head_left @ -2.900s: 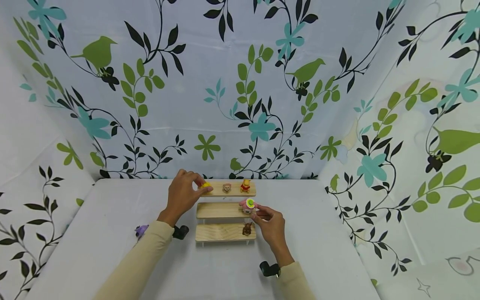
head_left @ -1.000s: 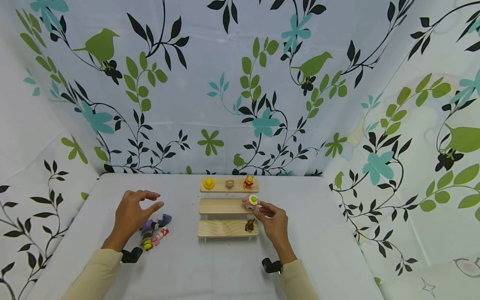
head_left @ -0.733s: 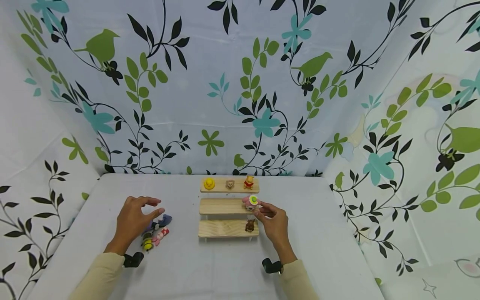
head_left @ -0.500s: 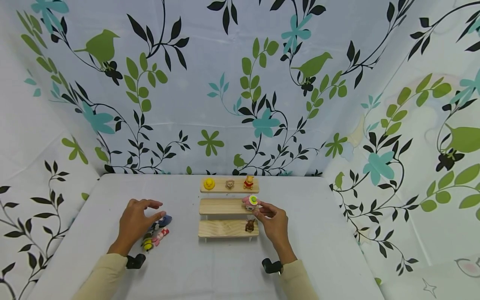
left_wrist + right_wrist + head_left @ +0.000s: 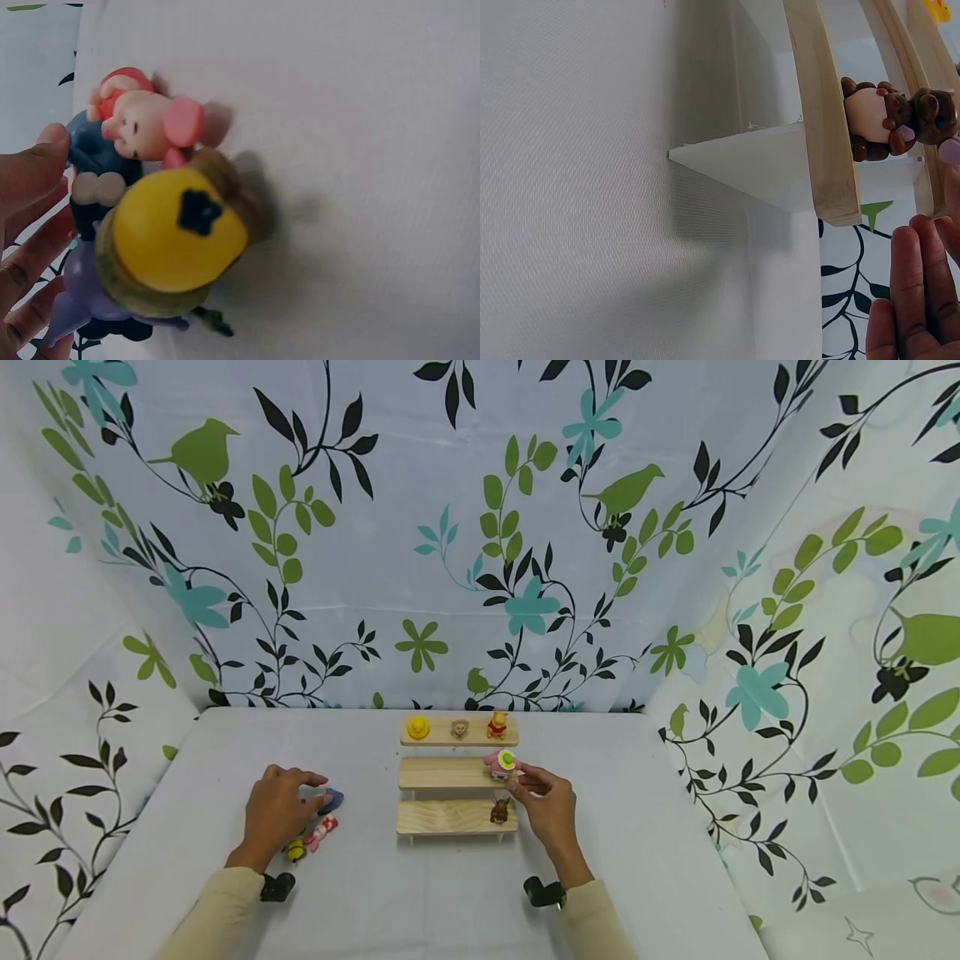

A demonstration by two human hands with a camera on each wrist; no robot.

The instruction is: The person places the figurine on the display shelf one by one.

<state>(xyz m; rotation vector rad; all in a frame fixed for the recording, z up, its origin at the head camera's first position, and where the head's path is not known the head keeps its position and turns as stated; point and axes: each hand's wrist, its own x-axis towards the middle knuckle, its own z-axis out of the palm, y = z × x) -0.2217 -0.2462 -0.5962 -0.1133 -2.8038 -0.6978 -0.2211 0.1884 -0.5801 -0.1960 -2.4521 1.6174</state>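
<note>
My left hand [image 5: 273,814] is low over a cluster of toy figurines on the table's left, fingers apart. In the left wrist view its thumb meets the edge of a blue figurine [image 5: 90,135]. Crowded around that are a pink pig figurine [image 5: 142,124] in red, a yellow-topped figurine [image 5: 172,232] and a purple figurine [image 5: 84,270]. At the right end of the middle wooden shelf [image 5: 438,772], my right hand [image 5: 551,806] pinches a pink figurine [image 5: 498,764] with a green and yellow top. A brown figurine [image 5: 499,812] sits on the front shelf [image 5: 446,818] just below.
The back shelf [image 5: 438,741] bears a yellow hat-shaped toy [image 5: 417,727], a small beige figurine [image 5: 460,727] and a yellow bear figurine [image 5: 497,725] in red. All three shelves stand on a white-covered table [image 5: 375,893], with a leaf-patterned cloth [image 5: 337,568] behind.
My left hand left the yellow toy on the back shelf, came left to the cluster and sank lower onto it. The right hand keeps its hold at the middle shelf.
</note>
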